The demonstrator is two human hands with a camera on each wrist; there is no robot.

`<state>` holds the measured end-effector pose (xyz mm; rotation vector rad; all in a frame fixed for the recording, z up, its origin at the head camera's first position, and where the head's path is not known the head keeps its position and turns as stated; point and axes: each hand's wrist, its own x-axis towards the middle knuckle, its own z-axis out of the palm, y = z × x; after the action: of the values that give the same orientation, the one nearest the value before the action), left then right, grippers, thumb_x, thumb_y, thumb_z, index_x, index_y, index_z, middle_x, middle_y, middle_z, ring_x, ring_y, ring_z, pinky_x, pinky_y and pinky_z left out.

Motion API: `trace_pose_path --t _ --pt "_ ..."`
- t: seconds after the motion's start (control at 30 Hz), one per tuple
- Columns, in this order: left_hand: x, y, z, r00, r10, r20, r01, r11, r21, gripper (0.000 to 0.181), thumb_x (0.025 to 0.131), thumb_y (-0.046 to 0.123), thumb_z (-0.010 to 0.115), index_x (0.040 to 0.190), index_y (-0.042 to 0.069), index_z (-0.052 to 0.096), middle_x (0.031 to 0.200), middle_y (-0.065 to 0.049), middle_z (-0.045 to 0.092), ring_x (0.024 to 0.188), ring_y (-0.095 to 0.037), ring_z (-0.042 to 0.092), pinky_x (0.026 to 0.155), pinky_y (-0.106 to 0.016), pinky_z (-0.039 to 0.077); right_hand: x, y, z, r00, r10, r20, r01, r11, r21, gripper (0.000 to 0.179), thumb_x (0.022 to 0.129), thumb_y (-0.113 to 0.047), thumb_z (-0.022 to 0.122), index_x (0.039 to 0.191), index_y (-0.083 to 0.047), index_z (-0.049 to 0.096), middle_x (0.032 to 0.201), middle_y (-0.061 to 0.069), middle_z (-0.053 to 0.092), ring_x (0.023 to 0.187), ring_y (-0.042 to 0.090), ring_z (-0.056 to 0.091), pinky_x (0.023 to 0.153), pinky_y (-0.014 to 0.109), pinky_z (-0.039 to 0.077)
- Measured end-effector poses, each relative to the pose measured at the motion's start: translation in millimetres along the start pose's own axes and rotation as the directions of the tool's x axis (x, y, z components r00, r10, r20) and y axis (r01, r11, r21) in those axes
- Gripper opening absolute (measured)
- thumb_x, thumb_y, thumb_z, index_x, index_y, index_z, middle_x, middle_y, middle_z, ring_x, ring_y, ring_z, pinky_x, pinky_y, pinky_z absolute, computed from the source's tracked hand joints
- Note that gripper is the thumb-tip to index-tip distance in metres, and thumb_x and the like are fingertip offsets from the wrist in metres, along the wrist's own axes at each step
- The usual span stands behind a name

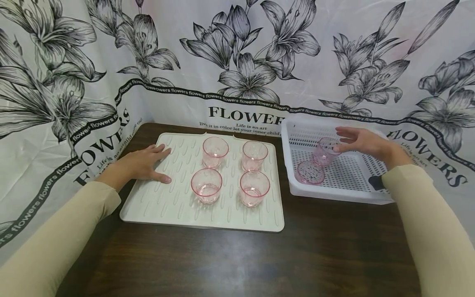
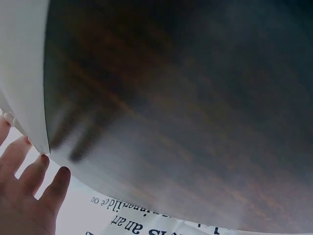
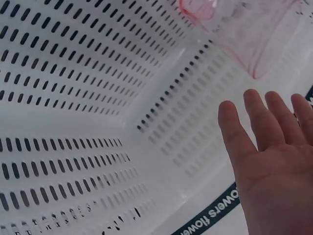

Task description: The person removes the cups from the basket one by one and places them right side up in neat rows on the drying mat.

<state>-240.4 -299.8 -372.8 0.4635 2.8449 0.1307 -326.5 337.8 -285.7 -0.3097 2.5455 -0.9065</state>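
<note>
My left hand rests with spread fingers on the left edge of a white ridged drainboard. Several clear pink-rimmed glasses stand upright on the board, among them a front left glass and a front right glass. Over the white perforated basket, my right hand reaches in with extended fingers. Its thumb is right by a tilted pink glass inside. Beside that one lies another pink glass. In the right wrist view, the fingers are straight, below the pink glass.
The dark wooden table carries the board on the left and the basket on the right. A white curtain with black printed flowers and lettering hangs behind and along both sides.
</note>
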Motion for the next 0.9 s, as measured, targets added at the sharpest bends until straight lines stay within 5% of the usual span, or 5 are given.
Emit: trace_pose_path --t 0.43,0.9 --pt "-0.1 0.2 0.8 1.000 0.001 -0.002 -0.001 1.000 0.010 0.119 0.073 0.080 0.064 0.156 0.004 0.028 0.159 -0.028 0.021 0.143 -0.054 0.020 0.103 -0.072 0.030 8.0 -3 15 0.999 -0.001 0.048 0.006 0.994 -0.107 0.094 0.089 -0.022 0.077 0.157 0.001 0.017 0.160 0.029 0.016 0.143 0.054 0.022 0.109 0.067 0.024" --pt "1.1 -4.1 2.7 1.000 0.012 -0.010 -0.012 1.000 0.017 0.121 0.071 0.083 0.062 0.156 0.004 0.028 0.159 -0.028 0.021 0.143 -0.055 0.020 0.104 -0.070 0.030 10.1 -2 22 1.000 -0.002 -0.005 0.002 0.991 -0.137 0.089 0.088 -0.021 0.076 0.155 0.004 0.022 0.155 0.033 0.026 0.139 0.054 0.030 0.107 0.065 0.030"
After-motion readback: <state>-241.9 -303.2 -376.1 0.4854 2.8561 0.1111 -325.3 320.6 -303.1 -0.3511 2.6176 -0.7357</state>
